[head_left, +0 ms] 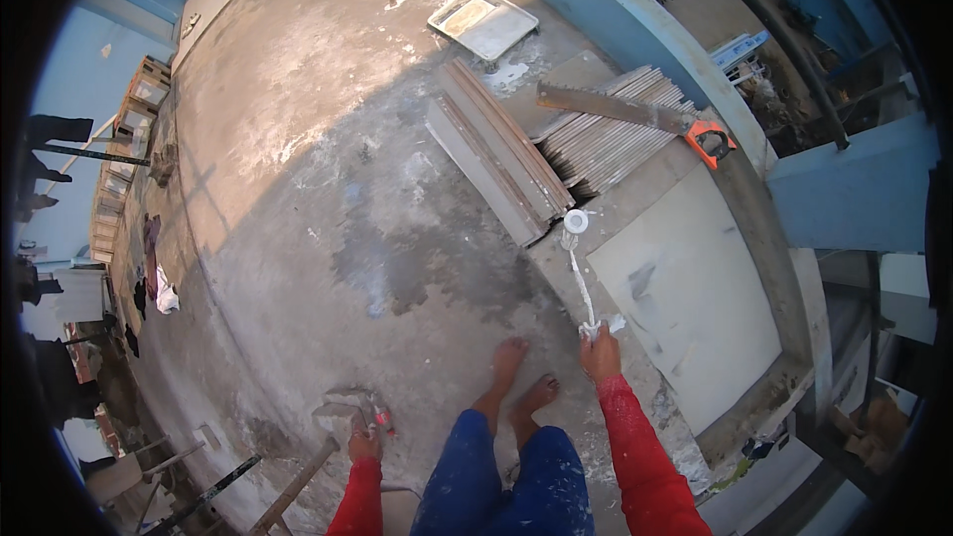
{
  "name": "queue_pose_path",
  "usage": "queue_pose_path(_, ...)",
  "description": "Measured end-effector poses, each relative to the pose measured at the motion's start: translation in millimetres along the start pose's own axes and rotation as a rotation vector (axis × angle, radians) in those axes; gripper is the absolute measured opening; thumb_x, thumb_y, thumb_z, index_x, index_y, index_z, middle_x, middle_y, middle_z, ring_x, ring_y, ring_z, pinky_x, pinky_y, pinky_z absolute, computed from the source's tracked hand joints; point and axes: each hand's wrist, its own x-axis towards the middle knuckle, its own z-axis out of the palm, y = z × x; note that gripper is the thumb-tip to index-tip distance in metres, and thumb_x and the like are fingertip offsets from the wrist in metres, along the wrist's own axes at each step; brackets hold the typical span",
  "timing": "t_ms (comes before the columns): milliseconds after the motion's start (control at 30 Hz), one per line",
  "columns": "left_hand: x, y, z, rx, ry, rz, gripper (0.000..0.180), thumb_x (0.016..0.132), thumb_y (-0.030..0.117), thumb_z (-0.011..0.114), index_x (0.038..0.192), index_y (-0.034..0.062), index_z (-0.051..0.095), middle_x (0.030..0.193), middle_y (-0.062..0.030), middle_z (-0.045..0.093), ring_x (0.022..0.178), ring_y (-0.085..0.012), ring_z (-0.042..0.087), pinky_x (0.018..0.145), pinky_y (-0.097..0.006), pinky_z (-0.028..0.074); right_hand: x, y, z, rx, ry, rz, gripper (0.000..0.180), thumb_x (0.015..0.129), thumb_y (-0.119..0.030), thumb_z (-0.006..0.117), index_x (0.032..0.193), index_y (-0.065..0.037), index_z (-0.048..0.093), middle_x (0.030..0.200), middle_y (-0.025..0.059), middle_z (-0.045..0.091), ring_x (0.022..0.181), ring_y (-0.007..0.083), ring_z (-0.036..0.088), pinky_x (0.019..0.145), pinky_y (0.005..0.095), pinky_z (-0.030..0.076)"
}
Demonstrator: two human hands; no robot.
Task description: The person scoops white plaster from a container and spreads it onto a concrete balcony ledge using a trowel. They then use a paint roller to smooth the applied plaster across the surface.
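Note:
My right hand (pixel 600 352) is closed around the lower end of a long white-smeared handle (pixel 579 283) whose round white head (pixel 575 221) rests near the edge of a pale flat board (pixel 695 298). My left hand (pixel 364 442) hangs low at my side and grips a small tool with a red handle and a grey blade (pixel 347 405). Both sleeves are red. My bare feet (pixel 521 387) stand on the concrete between the two hands.
A stack of long grey tiles (pixel 496 154) and a fanned pile of thin slabs (pixel 611 134) lie ahead, with a handsaw (pixel 635 111) with an orange handle across them. A white tray (pixel 483 20) sits farther off. A blue parapet wall (pixel 635 30) runs along the right.

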Motion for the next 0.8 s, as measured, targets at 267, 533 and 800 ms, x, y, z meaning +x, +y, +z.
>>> queue_pose_path(267, -42.9, -7.2, 5.1, 0.048, -0.056, 0.022, 0.056, 0.091, 0.036, 0.062, 0.130, -0.0031, 0.054, 0.099, -0.0233, 0.071, 0.097, -0.0357, 0.069, 0.085, -0.043, 0.052, -0.4, 17.3, 5.6, 0.011, 0.012, -0.021, 0.042, 0.091, -0.024, 0.060, 0.121, 0.003, 0.048, 0.087, 0.0316, 0.065, 0.085, 0.0496, 0.063, 0.074, 0.0563, 0.049)
queue_pose_path(533, -50.0, 18.4, 1.5, 0.062, -0.111, 0.009, 0.055, 0.090, 0.036, 0.063, 0.128, -0.0016, 0.056, 0.104, -0.0244, 0.069, 0.100, -0.0358, 0.068, 0.089, -0.043, 0.052, 7.0, 25.0, 3.4, 0.033, 0.047, -0.003, 0.042, 0.091, -0.026, 0.060, 0.118, 0.004, 0.051, 0.089, 0.0319, 0.065, 0.087, 0.0495, 0.063, 0.075, 0.0556, 0.049)
queue_pose_path(800, -55.5, -11.8, 12.1, 0.045, -0.077, 0.064, 0.053, 0.089, 0.034, 0.064, 0.127, -0.0019, 0.058, 0.108, -0.0248, 0.068, 0.100, -0.0366, 0.067, 0.089, -0.042, 0.052, -2.9, 24.5, 3.7, 0.073, 0.073, 0.000, 0.036, 0.090, -0.023, 0.061, 0.111, 0.005, 0.054, 0.089, 0.0314, 0.066, 0.088, 0.0482, 0.064, 0.075, 0.0542, 0.049)
